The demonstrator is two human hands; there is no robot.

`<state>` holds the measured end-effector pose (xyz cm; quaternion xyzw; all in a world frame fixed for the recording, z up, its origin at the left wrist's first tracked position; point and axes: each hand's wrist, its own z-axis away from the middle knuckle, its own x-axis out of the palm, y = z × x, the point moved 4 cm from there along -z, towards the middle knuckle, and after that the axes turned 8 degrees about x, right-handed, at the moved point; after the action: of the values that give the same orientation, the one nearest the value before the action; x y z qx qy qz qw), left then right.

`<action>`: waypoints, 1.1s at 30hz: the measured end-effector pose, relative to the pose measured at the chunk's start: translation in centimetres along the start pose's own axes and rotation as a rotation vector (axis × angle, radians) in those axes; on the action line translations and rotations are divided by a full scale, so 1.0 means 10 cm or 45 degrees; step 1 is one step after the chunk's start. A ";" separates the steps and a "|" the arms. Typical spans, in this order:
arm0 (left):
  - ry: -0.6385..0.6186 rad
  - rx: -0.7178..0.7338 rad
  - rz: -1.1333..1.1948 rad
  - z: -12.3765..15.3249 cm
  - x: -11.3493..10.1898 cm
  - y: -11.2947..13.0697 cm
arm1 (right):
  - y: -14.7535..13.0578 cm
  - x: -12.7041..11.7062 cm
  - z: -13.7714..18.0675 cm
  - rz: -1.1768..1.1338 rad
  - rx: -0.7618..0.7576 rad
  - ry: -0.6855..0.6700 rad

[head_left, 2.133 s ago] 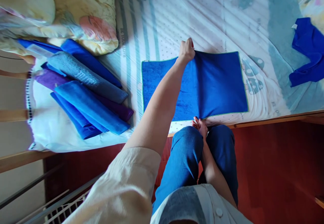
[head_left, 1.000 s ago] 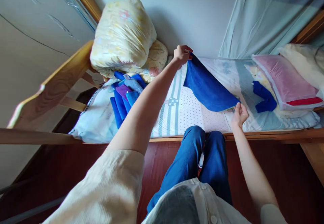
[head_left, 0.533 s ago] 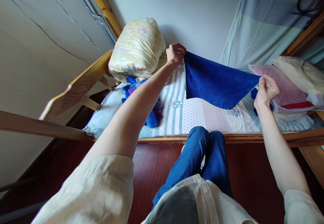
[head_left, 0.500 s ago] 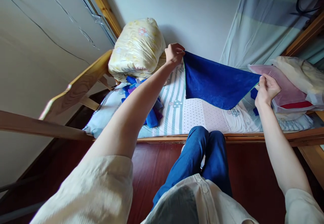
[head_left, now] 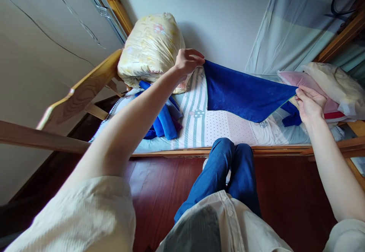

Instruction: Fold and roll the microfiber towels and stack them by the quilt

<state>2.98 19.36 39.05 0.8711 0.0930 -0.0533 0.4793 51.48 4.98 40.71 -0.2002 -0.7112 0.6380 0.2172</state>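
A dark blue cloth (head_left: 245, 92) with a thin green edge hangs stretched above the bed. My left hand (head_left: 189, 60) pinches its upper left corner, close to the yellow bundled quilt. At the other end, my right hand (head_left: 310, 102) pinches the upper right corner between thumb and fingers. The cloth's lower edge sags between the hands. On the bed at left, partly behind my left forearm, lie several rolled or folded blue and purple cloths (head_left: 167, 122). Another piece of blue cloth (head_left: 292, 115) lies on the bed by my right hand.
The bed has a striped and dotted sheet (head_left: 191, 130) and a wooden front rail (head_left: 176, 152). A wooden headboard (head_left: 82, 84) rises at left. The yellow patterned quilt (head_left: 151, 50) stands against the wall. Pink and cream bedding (head_left: 327, 88) is stacked at right beside a hanging curtain (head_left: 273, 35).
My hands have moved slightly farther apart, drawing the cloth's upper edge tauter. More of the blue cloth on the bed by my right hand now shows. The view has shifted a little.
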 end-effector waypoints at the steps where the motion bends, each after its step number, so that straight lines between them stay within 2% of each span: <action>1: -0.043 -0.070 0.013 0.07 -0.03 0.03 | 0.01 -0.03 0.04 0.008 0.020 -0.027; 5: -0.111 -0.237 0.151 0.35 -0.16 0.03 | 0.06 -0.10 0.16 0.034 0.109 -0.095; 8: -0.137 -0.369 0.252 0.53 -0.22 -0.12 | 0.15 -0.06 0.18 0.081 0.182 -0.126; 12: -0.079 -0.525 0.292 0.67 -0.28 -0.44 | 0.37 0.15 0.11 0.156 0.349 -0.183; 16: -0.052 -0.642 0.190 0.69 -0.26 -0.93 | 0.63 0.51 0.01 0.238 0.502 -0.241; 20: 0.037 -0.606 0.082 0.50 -0.21 -1.49 | 0.89 0.98 -0.12 0.261 0.558 -0.188; 22: 0.091 -0.525 0.072 0.35 -0.20 -1.69 | 1.02 1.18 -0.23 0.241 0.529 -0.140; 26: 0.164 -0.306 0.078 0.24 -0.29 -1.77 | 1.31 1.38 -0.44 0.211 0.337 -0.119; 28: 0.181 -0.235 0.033 0.38 -0.36 -1.72 | 1.49 1.37 -0.47 0.263 0.237 -0.157; 30: 0.188 -0.215 -0.032 0.68 -0.41 -1.68 | 1.72 1.29 -0.41 0.355 0.186 -0.220; 33: 0.145 -0.371 -0.138 1.33 -0.39 -1.77 | 2.17 1.13 -0.21 0.522 0.211 -0.351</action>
<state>-4.62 16.98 18.03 0.7876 0.1737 -0.0155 0.5909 43.48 15.33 19.89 -0.2329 -0.6238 0.7461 0.0003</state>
